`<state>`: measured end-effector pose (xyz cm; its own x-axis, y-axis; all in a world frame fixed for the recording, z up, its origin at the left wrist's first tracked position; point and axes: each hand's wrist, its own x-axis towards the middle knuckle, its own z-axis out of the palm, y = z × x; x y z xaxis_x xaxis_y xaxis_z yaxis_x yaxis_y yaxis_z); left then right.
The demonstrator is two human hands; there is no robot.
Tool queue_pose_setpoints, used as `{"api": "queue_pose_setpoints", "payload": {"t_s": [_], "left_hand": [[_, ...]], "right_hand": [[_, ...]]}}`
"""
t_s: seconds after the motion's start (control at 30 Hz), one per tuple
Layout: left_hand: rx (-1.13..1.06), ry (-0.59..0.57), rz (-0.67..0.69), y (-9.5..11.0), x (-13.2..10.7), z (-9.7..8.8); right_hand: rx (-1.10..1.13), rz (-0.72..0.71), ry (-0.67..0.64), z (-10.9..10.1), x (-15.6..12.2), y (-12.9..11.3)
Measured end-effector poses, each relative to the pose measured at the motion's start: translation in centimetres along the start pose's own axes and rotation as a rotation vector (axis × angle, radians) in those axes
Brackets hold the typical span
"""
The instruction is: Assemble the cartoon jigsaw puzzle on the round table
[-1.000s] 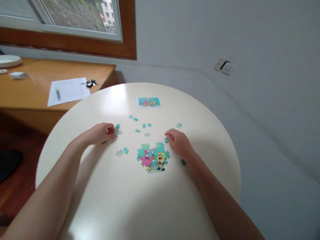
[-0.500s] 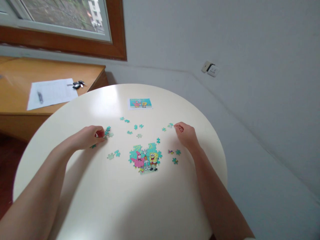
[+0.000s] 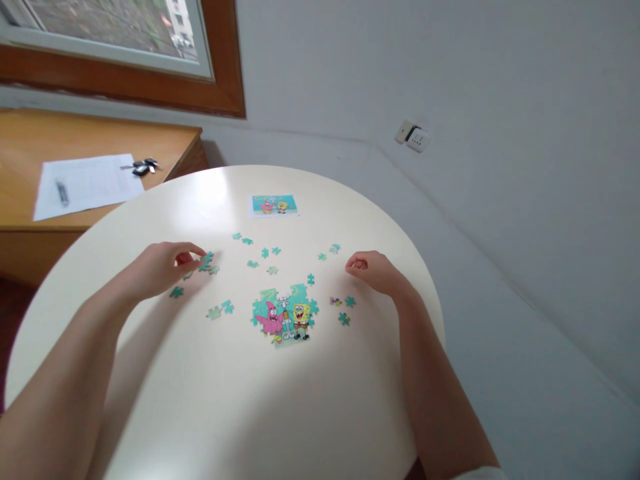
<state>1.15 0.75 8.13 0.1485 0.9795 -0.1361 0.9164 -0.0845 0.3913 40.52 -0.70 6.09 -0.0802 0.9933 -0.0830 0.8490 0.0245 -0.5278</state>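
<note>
My left hand (image 3: 167, 267) reaches to a small pile of teal puzzle pieces (image 3: 206, 262), thumb and index finger apart at its edge; I see no piece clearly held. A lone teal piece (image 3: 176, 292) lies just below that hand. My right hand (image 3: 375, 270) is closed, thumb against curled fingers, above the table's right side; anything inside is hidden. Between the hands lies a partly joined puzzle (image 3: 285, 317) showing a pink starfish, a tall pale figure and a yellow sponge character. Loose pieces (image 3: 345, 319) lie right of it, others (image 3: 214, 312) left.
Behind the puzzle, a small picture card (image 3: 274, 205) lies on the round white table (image 3: 300, 413). More loose pieces (image 3: 265, 253) are scattered between. A wooden desk (image 3: 170, 143) at the left holds paper (image 3: 95, 183) and keys (image 3: 145, 167). A wall stands behind and right.
My right hand has drawn down and away from the two pieces at the upper right, which stay there. My left index finger has stretched out and the thumb has moved up. The view has shifted slightly.
</note>
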Motion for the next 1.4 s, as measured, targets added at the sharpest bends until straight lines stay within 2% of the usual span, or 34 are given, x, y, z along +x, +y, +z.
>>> {"api": "queue_pose_setpoints", "payload": {"t_s": [0.13,0.37,0.47,0.73,1.07,1.23,1.4], "left_hand": [[0.003,0.018,-0.018,-0.1,0.0,0.1],[0.000,-0.002,0.000,-0.2,0.1,0.2],[0.004,-0.003,0.024,-0.1,0.0,0.2],[-0.007,-0.036,0.005,0.1,-0.1,0.2],[-0.049,-0.020,0.023,0.3,-0.1,0.3],[-0.168,-0.040,0.061,1.2,-0.5,0.4],[-0.182,-0.037,0.129,1.8,-0.9,0.6]], "right_hand": [[-0.017,-0.048,-0.153,-0.4,-0.5,-0.6],[0.058,-0.138,-0.434,0.2,-1.0,-1.8],[0.085,-0.152,-0.508,0.4,-1.2,-2.2],[0.033,-0.149,-0.463,0.9,-1.1,-2.4],[0.039,-0.153,-0.475,1.0,-1.1,-2.4],[0.050,-0.146,-0.475,1.0,-1.1,-2.3],[0.047,-0.124,-0.486,1.1,-1.1,-2.2]]}}
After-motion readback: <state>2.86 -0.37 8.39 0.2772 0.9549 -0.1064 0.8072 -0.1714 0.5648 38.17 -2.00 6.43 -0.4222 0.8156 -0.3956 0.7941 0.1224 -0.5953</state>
